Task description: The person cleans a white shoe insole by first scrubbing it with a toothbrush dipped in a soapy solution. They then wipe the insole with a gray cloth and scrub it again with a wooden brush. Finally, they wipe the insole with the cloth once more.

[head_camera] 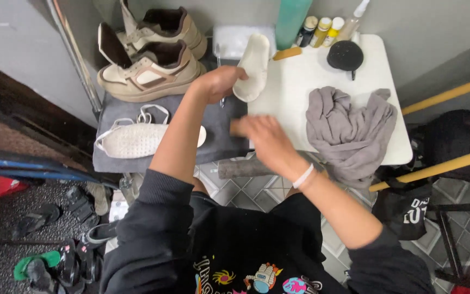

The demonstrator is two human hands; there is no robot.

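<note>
Left hand (pixel 218 81) grips white insole (pixel 252 68) over table edge (pixel 393 155); right hand (pixel 265 136), blurred, grip can't be told. Risk: insole slips w/ loose hold, knocking paint bottles (pixel 322 30).

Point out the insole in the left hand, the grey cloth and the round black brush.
insole (pixel 253 65), head view, middle of its pale top face
grey cloth (pixel 349 128), head view, crumpled centre
round black brush (pixel 345 55), head view, domed top

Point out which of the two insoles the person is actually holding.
The plain white insole, gripped at its edge by the left hand and raised over the white table. The other insole lies untouched on the grey mat beside white laces.
</note>
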